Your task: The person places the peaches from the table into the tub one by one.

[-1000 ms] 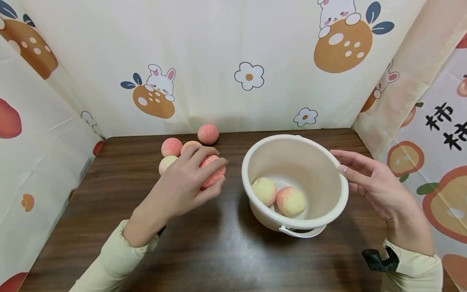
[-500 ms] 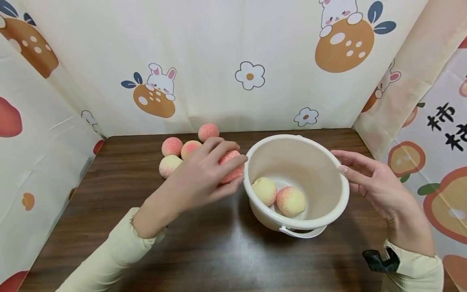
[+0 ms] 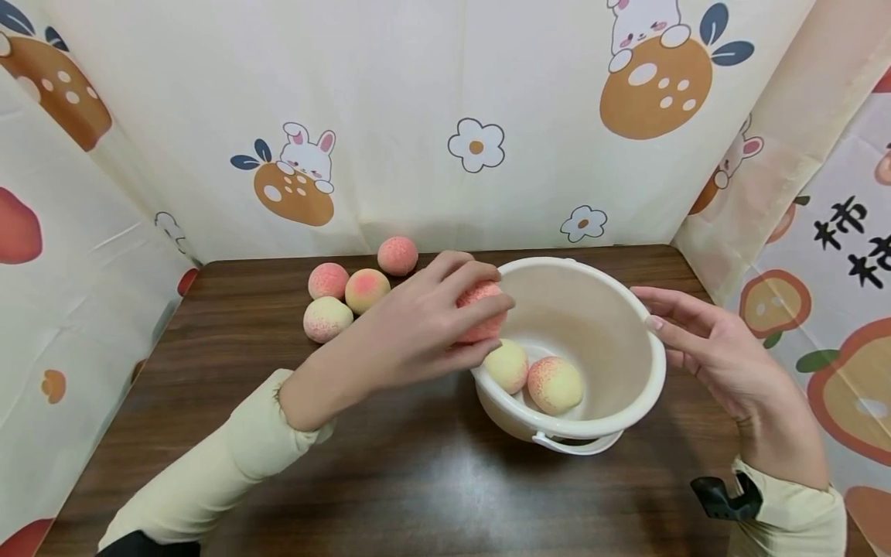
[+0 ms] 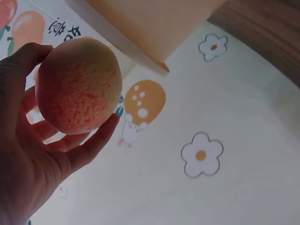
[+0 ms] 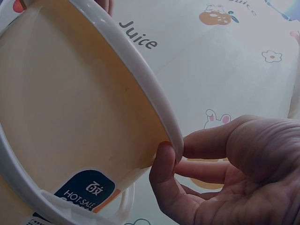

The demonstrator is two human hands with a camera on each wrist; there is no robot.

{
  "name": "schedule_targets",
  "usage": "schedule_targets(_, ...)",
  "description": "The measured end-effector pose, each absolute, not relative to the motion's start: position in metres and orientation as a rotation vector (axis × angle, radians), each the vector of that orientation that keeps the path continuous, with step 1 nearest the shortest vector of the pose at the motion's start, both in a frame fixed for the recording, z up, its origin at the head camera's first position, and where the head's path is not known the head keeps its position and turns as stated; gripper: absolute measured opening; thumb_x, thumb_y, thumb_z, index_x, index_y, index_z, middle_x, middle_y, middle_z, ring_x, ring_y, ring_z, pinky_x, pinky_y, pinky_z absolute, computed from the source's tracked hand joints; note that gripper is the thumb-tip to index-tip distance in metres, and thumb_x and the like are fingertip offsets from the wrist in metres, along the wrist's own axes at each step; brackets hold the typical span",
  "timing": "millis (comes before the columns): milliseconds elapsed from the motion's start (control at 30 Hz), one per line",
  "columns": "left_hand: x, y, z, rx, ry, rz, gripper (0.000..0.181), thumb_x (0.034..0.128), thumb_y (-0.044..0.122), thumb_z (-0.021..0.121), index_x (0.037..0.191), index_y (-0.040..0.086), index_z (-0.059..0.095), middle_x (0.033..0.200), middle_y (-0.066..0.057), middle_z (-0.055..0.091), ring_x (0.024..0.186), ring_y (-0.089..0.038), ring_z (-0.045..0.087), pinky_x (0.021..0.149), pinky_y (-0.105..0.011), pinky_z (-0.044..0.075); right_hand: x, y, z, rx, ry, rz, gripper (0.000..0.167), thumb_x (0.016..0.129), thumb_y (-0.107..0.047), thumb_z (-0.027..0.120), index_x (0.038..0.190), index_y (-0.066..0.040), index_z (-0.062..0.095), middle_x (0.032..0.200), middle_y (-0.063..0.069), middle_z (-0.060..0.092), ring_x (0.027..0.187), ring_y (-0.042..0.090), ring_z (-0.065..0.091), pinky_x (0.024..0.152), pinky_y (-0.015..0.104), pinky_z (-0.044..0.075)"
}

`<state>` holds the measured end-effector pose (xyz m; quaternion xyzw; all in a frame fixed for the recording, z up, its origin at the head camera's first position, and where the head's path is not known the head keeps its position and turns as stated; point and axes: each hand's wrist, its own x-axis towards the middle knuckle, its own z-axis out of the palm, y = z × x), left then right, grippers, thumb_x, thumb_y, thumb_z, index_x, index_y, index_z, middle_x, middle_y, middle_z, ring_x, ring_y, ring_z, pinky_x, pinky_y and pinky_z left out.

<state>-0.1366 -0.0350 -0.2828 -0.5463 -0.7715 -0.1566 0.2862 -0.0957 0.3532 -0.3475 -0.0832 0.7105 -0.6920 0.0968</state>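
My left hand grips a reddish peach over the left rim of a cream bucket. In the left wrist view the fingers and thumb of the left hand curl round that peach. Inside the bucket lie two pale peaches, one yellowish and one with a pink blush. At the bucket's right side my right hand holds the rim. The right wrist view shows the right hand pinching the rim between thumb and fingers.
Left of the bucket on the dark wooden table sit several peaches: two pink ones, an orange-yellow one and a pale one. Patterned curtains surround the table. The bucket's handle hangs at its near side.
My left hand has moved right with the peach, from beside the other peaches to the bucket's left rim. The right hand and the bucket have stayed in place.
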Motion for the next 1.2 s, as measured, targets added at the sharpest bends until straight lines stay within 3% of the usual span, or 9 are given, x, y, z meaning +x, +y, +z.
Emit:
schedule_targets(467, -0.160, -0.009, -0.287, -1.792, -2.084, -0.392, 0.023, 0.0979, 0.020, 0.067, 0.120, 0.013, 0.067, 0.126, -0.009, 0.061, 0.120, -0.029, 0.053, 0.099, -0.035, 0.050, -0.095, 0.353, -0.350, -0.229, 2.109, -2.052, 0.044, 0.106, 0.001, 0.050, 0.149, -0.009, 0.054, 0.127, 0.000, 0.068, 0.105, 0.010, 0.072, 0.079, 0.030, 0.063)
schedule_targets(700, -0.168, 0.005, -0.289, -1.897, -2.110, -0.309, 0.013, 0.0920, 0.010, 0.064, 0.104, 0.014, 0.064, 0.123, -0.007, 0.061, 0.121, -0.027, 0.052, 0.089, -0.033, 0.049, -0.095, 0.350, -0.349, -0.181, 2.161, -2.038, 0.043, 0.106, 0.000, 0.051, 0.148, -0.007, 0.054, 0.127, 0.000, 0.068, 0.105, 0.010, 0.072, 0.078, 0.030, 0.063)
schedule_targets(933, -0.176, 0.020, -0.290, -1.995, -2.161, -0.171, 0.013, 0.0883, 0.009, 0.067, 0.100, 0.014, 0.064, 0.124, -0.007, 0.061, 0.120, -0.028, 0.051, 0.098, -0.034, 0.047, -0.096, 0.349, -0.347, -0.183, 2.169, -2.031, 0.043, 0.106, 0.000, 0.051, 0.149, -0.006, 0.054, 0.129, 0.000, 0.068, 0.107, 0.010, 0.072, 0.079, 0.029, 0.063)
schedule_targets(1100, -0.180, 0.030, -0.295, -2.048, -2.158, -0.076, 0.018, 0.0899, 0.016, 0.072, 0.107, 0.015, 0.067, 0.125, -0.006, 0.062, 0.118, -0.028, 0.052, 0.105, -0.036, 0.044, -0.096, 0.350, -0.348, -0.184, 2.170, -2.029, 0.044, 0.106, 0.000, 0.051, 0.149, -0.006, 0.053, 0.129, 0.000, 0.067, 0.107, 0.010, 0.071, 0.079, 0.029, 0.063)
schedule_targets(1200, -0.181, 0.038, -0.297, -2.074, -2.197, 0.008, 0.020, 0.0913, 0.020, 0.073, 0.110, 0.016, 0.068, 0.127, -0.005, 0.061, 0.119, -0.028, 0.052, 0.103, -0.036, 0.045, -0.095, 0.351, -0.348, -0.191, 2.155, -2.033, 0.044, 0.106, 0.000, 0.051, 0.150, -0.008, 0.053, 0.128, 0.000, 0.067, 0.107, 0.010, 0.071, 0.079, 0.029, 0.063)
